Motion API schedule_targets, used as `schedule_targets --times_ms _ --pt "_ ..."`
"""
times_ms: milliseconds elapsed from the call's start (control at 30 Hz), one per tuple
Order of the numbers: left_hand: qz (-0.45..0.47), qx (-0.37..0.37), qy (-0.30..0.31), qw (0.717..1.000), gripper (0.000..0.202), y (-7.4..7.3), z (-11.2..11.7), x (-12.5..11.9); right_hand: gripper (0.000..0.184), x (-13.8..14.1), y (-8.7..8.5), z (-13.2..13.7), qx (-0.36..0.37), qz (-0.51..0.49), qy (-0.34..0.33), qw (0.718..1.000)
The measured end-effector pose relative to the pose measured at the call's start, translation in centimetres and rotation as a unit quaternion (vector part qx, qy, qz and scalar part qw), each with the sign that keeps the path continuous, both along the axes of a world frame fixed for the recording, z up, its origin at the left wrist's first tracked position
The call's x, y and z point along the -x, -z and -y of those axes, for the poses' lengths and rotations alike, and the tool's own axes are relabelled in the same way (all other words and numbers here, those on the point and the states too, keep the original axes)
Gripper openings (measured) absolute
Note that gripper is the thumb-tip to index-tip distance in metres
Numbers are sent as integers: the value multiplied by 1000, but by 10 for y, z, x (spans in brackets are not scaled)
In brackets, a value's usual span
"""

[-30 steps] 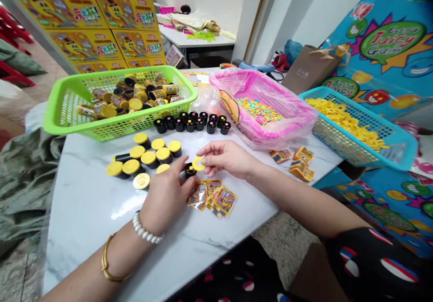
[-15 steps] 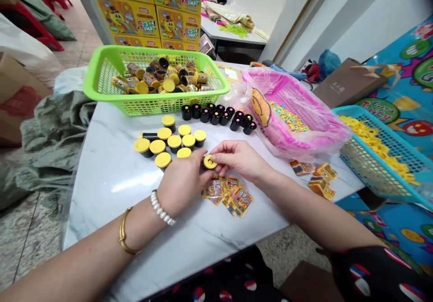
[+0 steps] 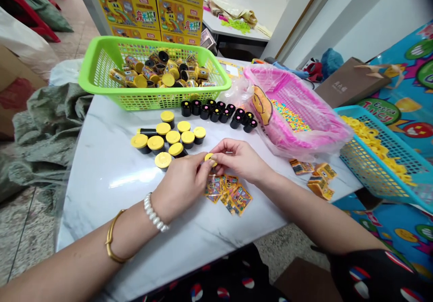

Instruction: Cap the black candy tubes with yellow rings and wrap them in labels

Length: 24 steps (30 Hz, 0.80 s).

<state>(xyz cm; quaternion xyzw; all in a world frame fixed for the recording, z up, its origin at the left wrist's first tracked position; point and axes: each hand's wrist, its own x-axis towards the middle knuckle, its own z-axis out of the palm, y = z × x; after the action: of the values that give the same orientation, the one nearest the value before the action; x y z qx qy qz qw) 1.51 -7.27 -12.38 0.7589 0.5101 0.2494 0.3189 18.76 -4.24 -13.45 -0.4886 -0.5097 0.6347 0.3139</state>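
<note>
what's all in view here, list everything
green basket: one, bright green, far table edge, holding gold-labelled tubs
pink basket: one, pink, bagged in clear plastic, holding multicoloured candy
blue basket: one, teal, right, holding yellow pieces
black tubs: about a dozen, black, before the green basket
yellow-capped tubs: about ten, black and yellow, left of the hands
foil sachets: several, yellow-orange, below the hands
cartons: stacked, yellow, beyond the table
marble table: one, white, under all this
yellow disc: one, yellow, at the fingertips
left hand: one, beaded bracelet, beside the disc
right hand: one, pinching the disc
</note>
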Motion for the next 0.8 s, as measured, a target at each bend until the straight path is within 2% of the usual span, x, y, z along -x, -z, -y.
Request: schedule_targets --times_ms 67,133,200,333,433,500,667,800 --pt "65 114 0 991 38 -1 -3 -1 16 0 0 2 12 -1 3 1000" --pt "127 230 -18 965 43 -3 -5 -3 12 1 -1 4 31 4 1 999" --pt "175 287 -41 941 43 -5 -5 -6 9 3 -2 7 28 18 -5 999" --pt "214 261 -59 939 35 -2 -3 -9 10 3 -3 10 -47 52 -3 998" --pt "238 274 -51 931 30 7 0 -8 13 4 1 13 -58 60 -15 996" --pt "254 269 -48 928 33 12 3 -6 15 5 4 15 -53 46 -14 997" --pt "140 132 -35 981 45 13 6 -2 27 6 6 9 17 -50 -2 999" --pt "81 26 -13 996 46 12 8 -2 31 1 5 5 76 -82 -8 994"
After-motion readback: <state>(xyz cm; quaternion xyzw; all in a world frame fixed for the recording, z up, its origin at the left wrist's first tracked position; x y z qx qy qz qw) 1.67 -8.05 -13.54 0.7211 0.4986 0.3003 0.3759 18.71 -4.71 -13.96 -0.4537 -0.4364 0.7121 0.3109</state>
